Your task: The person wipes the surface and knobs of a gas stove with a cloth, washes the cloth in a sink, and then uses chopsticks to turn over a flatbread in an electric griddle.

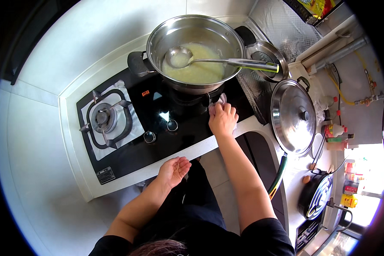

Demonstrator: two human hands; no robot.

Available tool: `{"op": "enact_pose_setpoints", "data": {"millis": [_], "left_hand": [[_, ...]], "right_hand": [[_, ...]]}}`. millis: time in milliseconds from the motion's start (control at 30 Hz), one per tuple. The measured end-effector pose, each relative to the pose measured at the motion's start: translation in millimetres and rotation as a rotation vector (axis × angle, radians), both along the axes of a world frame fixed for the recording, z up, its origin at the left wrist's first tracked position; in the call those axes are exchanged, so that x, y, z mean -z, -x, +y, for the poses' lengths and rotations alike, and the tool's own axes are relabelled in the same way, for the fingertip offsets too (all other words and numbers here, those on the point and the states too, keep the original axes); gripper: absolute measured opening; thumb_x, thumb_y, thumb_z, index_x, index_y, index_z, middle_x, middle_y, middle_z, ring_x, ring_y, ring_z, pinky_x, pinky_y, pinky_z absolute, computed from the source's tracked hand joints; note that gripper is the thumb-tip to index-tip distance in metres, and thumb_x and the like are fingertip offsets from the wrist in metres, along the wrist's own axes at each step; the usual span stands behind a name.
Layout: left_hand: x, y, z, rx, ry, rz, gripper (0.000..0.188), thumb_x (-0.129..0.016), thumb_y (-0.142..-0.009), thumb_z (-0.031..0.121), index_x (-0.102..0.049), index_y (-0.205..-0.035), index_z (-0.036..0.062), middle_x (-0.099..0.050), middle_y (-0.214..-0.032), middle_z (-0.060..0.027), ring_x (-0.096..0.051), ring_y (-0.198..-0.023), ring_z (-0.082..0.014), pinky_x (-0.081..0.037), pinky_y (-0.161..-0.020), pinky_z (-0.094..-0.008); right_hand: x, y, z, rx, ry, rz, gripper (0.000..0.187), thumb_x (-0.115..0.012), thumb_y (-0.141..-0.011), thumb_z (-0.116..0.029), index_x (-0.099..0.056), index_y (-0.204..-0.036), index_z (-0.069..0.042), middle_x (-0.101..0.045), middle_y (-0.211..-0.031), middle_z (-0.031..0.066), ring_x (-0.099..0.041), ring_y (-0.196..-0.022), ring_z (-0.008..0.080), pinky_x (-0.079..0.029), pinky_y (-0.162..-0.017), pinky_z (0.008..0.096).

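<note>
My right hand [223, 120] is closed over a pale crumpled cloth [222, 99] and presses it on the black glass cooktop [187, 130], near its right front edge. Just behind it stands a large steel pot [192, 88] on the right burner, with a pale yellowish liquid [204, 73] inside. A steel ladle [226, 61] rests in the pot, its bowl in the liquid and its handle across the right rim. My left hand [174, 171] is at the counter's front edge, palm turned up, fingers loosely curved, holding nothing.
A left burner [102, 117] has a metal pan support. Two control knobs [172, 125] sit near the front. On the right are a lidded pan [292, 117] with its handle jutting past the counter edge, a round steel lid [271, 59], an egg [306, 179], a black pan [315, 196] and bottles [337, 130].
</note>
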State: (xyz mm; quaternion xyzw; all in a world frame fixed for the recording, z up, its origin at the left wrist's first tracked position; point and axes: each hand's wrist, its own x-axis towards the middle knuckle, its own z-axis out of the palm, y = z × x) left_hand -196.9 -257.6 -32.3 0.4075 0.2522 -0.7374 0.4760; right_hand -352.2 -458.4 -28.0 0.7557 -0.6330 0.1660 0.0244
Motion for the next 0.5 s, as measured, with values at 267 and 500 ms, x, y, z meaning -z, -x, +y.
{"op": "enact_pose_setpoints", "data": {"millis": [267, 500], "left_hand": [[-6.6, 2.4, -12.7, 0.042, 0.034, -0.013, 0.022, -0.047, -0.092, 0.015, -0.058, -0.095, -0.0043, -0.065, -0.086, -0.0149, -0.066, -0.084, -0.0284, -0.056, -0.075, -0.0344], [6.4, 15.9, -5.6, 0.100, -0.017, -0.011, 0.024, -0.049, -0.091, 0.017, -0.058, -0.098, -0.0033, -0.065, -0.090, -0.0147, -0.065, -0.084, -0.0280, -0.054, -0.076, -0.0358]], "right_hand": [[1.6, 37.3, -41.6, 0.052, 0.041, -0.070, 0.021, -0.064, -0.070, -0.026, -0.066, -0.088, -0.016, -0.055, -0.103, 0.0049, -0.049, -0.101, 0.0297, -0.039, -0.084, 0.0453], [-0.8, -24.4, 33.8, -0.098, 0.051, -0.149, 0.044, -0.075, -0.062, -0.040, -0.063, -0.093, -0.011, -0.054, -0.101, 0.0073, -0.049, -0.096, 0.0297, -0.037, -0.080, 0.0435]]}}
